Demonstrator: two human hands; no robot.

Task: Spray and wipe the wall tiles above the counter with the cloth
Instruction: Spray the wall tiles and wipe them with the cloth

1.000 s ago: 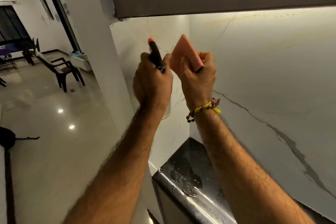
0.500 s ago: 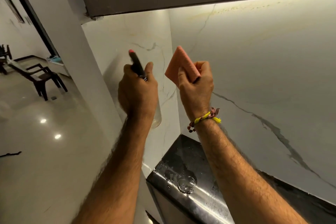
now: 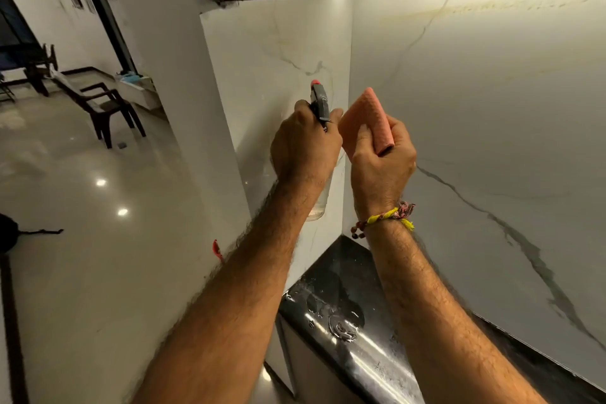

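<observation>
The left hand (image 3: 305,141) is wrapped around the spray bottle (image 3: 319,105), fingers closed on its neck and trigger; whether the trigger is pressed cannot be told. The right hand (image 3: 380,157) grips the folded pink cloth (image 3: 367,118), thumb across its face and fingers curled behind.

Change over the last second: both hands have stayed raised and close together in the corner, and the nozzle's red tip now points toward 12 o'clock at the side wall tile (image 3: 278,52), not leaning to 11 o'clock as before. The cloth sits at 3 o'clock of the bottle, just beside it and apparently off the back wall tile (image 3: 492,108) (contact cannot be confirmed).

Judgement: the spraying step is in hand; wiping has not begun. No fresh mist shows on the tiles. The black counter (image 3: 344,321) at 6 o'clock carries water droplets.
</observation>
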